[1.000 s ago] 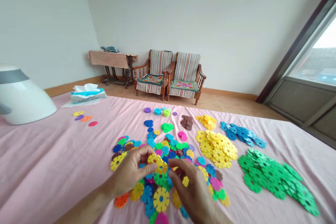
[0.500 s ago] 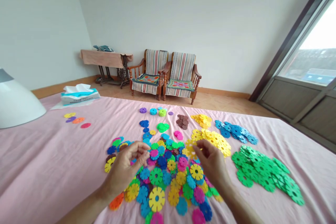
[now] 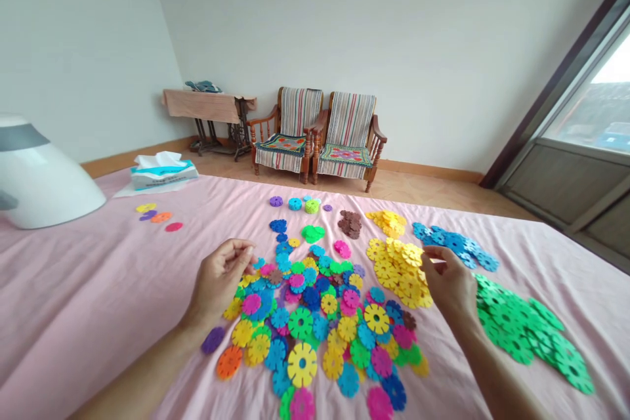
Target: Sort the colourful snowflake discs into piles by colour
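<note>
Hands point(image 3: 219, 279) over mixed discs point(image 3: 315, 321)

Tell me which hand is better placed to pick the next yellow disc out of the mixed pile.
Probably left: the left hand is over the mixed pile of plastic snowflake discs; the right hand is over by the yellow pile.

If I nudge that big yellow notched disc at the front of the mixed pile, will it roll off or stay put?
The big yellow disc lies flat on the pink sheet, so it should probably slide, not roll. It looks like thin moulded plastic: likely stiff and light. Neighbouring discs in the mixed pile touch and overlap it, so its notches may catch and drag them along.
</note>
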### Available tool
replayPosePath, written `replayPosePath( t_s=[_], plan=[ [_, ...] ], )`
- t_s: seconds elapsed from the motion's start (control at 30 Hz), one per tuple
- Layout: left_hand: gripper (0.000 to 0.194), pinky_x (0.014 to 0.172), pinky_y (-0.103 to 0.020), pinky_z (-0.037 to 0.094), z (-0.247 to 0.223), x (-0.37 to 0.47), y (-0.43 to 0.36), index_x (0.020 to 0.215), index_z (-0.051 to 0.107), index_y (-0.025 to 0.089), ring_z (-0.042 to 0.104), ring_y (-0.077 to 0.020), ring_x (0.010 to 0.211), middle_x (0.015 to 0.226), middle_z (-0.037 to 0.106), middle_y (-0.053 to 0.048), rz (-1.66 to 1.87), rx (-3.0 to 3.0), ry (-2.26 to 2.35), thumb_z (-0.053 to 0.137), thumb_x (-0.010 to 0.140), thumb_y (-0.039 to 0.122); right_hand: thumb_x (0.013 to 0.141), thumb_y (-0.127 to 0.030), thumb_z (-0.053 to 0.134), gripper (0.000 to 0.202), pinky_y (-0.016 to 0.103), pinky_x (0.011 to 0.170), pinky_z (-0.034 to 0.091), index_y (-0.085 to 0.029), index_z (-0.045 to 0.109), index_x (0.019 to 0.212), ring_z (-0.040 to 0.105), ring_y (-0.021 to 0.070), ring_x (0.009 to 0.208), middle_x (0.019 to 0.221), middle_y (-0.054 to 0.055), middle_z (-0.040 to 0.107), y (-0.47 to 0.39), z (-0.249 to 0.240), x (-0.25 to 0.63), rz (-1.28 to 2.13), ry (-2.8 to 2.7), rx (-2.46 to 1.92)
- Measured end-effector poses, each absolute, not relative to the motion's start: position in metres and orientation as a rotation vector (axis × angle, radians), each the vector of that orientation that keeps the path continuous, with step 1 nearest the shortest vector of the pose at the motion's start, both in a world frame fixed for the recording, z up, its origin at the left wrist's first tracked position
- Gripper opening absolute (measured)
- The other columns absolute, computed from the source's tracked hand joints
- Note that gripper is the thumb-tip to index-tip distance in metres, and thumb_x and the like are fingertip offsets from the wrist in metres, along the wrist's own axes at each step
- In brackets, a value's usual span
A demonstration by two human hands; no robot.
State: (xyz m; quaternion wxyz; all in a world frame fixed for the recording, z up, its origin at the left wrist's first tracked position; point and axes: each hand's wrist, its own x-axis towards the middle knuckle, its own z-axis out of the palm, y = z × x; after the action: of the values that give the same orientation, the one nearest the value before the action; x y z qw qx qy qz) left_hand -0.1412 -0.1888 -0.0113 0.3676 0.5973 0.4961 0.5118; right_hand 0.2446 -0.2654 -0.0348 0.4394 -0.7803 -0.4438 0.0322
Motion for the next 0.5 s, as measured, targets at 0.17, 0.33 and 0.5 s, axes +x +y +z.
replayPosePath(
  t_s=[0.17,0.33,0.5],
  plan=[
    [0.038,0.054,-0.025,0.052,-0.007,-0.144,-0.187,0.086,0.061,0.017,0.062,-0.015,0.057,0.067,0.065,-0.001,1.351,1.471,1.36,0.065,0.074,0.052,0.075,-0.033,0.061,0.011,0.025,0.058,0.046,-0.023,0.066,0.076,0.062,0.0154,0.061,0.07,-0.001,0.067,-0.286,-0.019,0.205,0.428,-1.666,-1.737],
    [0.04,0.045,-0.02,0.047,-0.008,-0.148,-0.183,0.087,0.061,0.017,0.063,-0.015,0.057,0.068,0.065,-0.001,1.357,1.424,1.428,0.064,0.072,0.054,0.069,-0.019,0.066,0.019,0.027,0.068,0.045,-0.024,0.064,0.087,0.06,0.0158,0.076,0.088,-0.001,0.063,-0.303,-0.013,0.179,0.534,-1.953,-1.761],
    [0.041,0.042,-0.018,0.044,-0.009,-0.149,-0.182,0.087,0.061,0.017,0.062,-0.0143,0.055,0.068,0.065,-0.001,1.34,1.426,1.426,0.065,0.071,0.055,0.064,-0.014,0.068,0.017,0.024,0.057,0.037,-0.021,0.057,0.075,0.051,0.0125,0.063,0.071,-0.005,0.057,-0.301,-0.012,0.177,0.608,-1.813,-1.71]
  ],
)
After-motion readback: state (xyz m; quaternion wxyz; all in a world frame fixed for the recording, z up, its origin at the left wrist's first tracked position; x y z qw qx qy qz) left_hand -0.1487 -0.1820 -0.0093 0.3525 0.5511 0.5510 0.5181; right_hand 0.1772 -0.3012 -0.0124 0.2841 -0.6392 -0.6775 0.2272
